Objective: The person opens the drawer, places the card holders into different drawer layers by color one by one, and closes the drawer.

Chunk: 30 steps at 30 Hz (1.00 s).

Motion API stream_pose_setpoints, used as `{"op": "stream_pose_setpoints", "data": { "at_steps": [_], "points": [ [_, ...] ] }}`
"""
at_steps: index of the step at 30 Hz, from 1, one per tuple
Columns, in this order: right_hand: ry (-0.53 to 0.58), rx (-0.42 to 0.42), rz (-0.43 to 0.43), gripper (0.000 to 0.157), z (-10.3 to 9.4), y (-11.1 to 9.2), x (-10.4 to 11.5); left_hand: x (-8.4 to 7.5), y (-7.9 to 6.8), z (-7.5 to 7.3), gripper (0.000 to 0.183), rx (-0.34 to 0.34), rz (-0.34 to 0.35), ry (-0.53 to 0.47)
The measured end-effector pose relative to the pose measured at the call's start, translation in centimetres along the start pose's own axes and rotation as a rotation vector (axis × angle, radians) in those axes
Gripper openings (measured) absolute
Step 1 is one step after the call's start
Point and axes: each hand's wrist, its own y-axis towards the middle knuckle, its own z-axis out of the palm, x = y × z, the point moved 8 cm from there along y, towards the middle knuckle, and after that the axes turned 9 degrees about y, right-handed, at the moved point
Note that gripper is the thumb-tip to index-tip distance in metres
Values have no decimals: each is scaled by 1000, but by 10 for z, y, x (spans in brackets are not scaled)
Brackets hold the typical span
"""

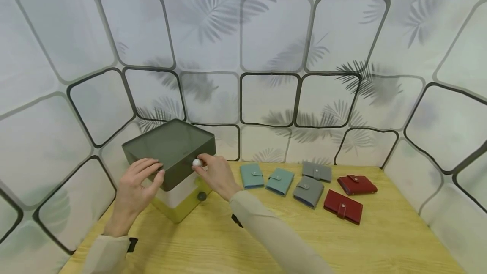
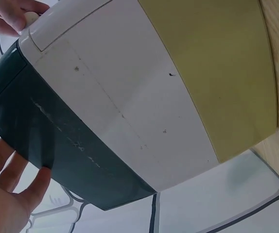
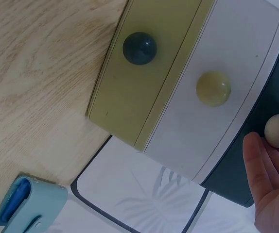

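Leaf-and-grid patterned curtain (image 1: pixel 213 96) behind wooden table (image 1: pixel 380 240). At its ten o'clock, scuffed drawer box (image 1: pixel 179 176): dark green over white over olive-yellow, with white knob (image 1: pixel 196 163) pinched by right hand (image 1: pixel 218 174), yellow knob (image 3: pixel 213 88) and dark knob (image 3: pixel 139 48). Left hand (image 1: pixel 138 185) with spread fingers against green tier, at box's seven o'clock. Toward three o'clock, teal wallets (image 1: pixel 252 176), grey wallets (image 1: pixel 309 191) and red wallets (image 1: pixel 343 207).

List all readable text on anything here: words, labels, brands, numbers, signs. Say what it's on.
No readable text in any view.
Drawer unit: none legible; the side's scuffs don't read as lettering.
Wallets: none legible; any marking on the snaps would be too small to read.
Wall covering: leaf and outline pattern, no lettering.
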Motion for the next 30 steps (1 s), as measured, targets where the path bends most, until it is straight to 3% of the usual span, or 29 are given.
{"op": "stream_pose_setpoints", "data": {
  "at_steps": [12, 23, 30],
  "points": [
    [181, -6, 81, 21, -10, -12, -9, 0, 0, 0, 20, 14, -62, -4],
    [296, -50, 142, 22, -28, -42, -18, -2, -2, -2, 21, -40, -45, -5],
    [301, -91, 111, 19, -41, -57, -21, -3, -4, 2, 22, -45, -30, -7]
  ]
}}
